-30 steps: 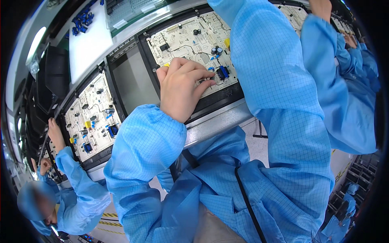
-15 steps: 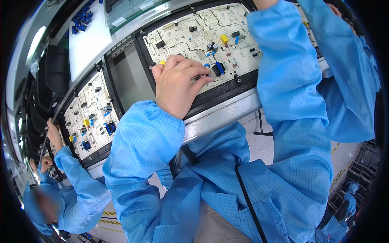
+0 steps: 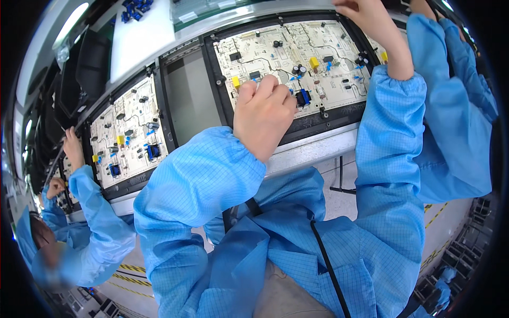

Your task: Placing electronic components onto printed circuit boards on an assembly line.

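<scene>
A cream circuit board (image 3: 344, 45) in a black frame (image 3: 328, 117) lies before me, set with small parts. My left hand (image 3: 263, 117) is over its near left part, fingers bent and drawn together. Their tips come down just left of a blue-and-black transformer (image 3: 303, 98); anything between them is hidden. A yellow block-shaped component (image 3: 236, 82) stands just beyond that hand. My right hand (image 3: 368, 24) reaches past the board's far right corner, thumb and forefinger close together at the picture's upper edge. Whatever they pinch cannot be made out.
A second framed board (image 3: 130, 111) sits to the left, across a grey gap (image 3: 192, 98). Blue parts (image 3: 137, 9) lie on a white surface (image 3: 140, 40) at the far left. Co-workers in blue sleeves (image 3: 98, 204) are close on both sides. A metal rail (image 3: 318, 151) runs along the near edge.
The view has shifted, so the boards appear farther right. My left hand stays beside the transformer, its fingers more curled. My right hand, mostly out of view before, now shows at the top.
</scene>
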A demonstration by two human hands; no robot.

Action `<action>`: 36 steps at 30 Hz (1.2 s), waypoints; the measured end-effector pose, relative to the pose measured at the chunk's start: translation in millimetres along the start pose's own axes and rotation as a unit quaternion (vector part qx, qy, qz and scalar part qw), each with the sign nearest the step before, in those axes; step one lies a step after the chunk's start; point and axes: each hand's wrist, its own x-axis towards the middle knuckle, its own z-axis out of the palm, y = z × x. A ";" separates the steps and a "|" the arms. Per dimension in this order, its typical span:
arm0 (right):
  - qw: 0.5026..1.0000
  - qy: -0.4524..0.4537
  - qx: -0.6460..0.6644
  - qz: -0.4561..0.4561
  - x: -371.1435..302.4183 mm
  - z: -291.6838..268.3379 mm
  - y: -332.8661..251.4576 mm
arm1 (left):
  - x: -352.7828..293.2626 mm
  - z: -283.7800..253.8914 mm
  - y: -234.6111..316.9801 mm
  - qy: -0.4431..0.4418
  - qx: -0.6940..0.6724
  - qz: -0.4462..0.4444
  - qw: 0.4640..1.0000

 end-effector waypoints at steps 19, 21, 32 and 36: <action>0.965 -0.251 0.057 0.056 -16.6 23.7 57.6 | -30.4 -51.9 -375.0 0.091 0.075 -0.236 0.964; 0.968 -0.243 0.042 0.049 -18.7 19.7 56.0 | -35.0 -33.2 -381.5 0.008 0.074 -0.209 0.975; 0.953 -0.251 0.141 0.092 -18.8 17.6 65.3 | 17.6 0.0 -398.2 0.027 0.179 -0.373 0.910; 0.932 -0.255 0.232 0.116 -12.4 26.0 64.1 | 17.0 27.9 -429.2 0.057 0.152 -0.297 0.941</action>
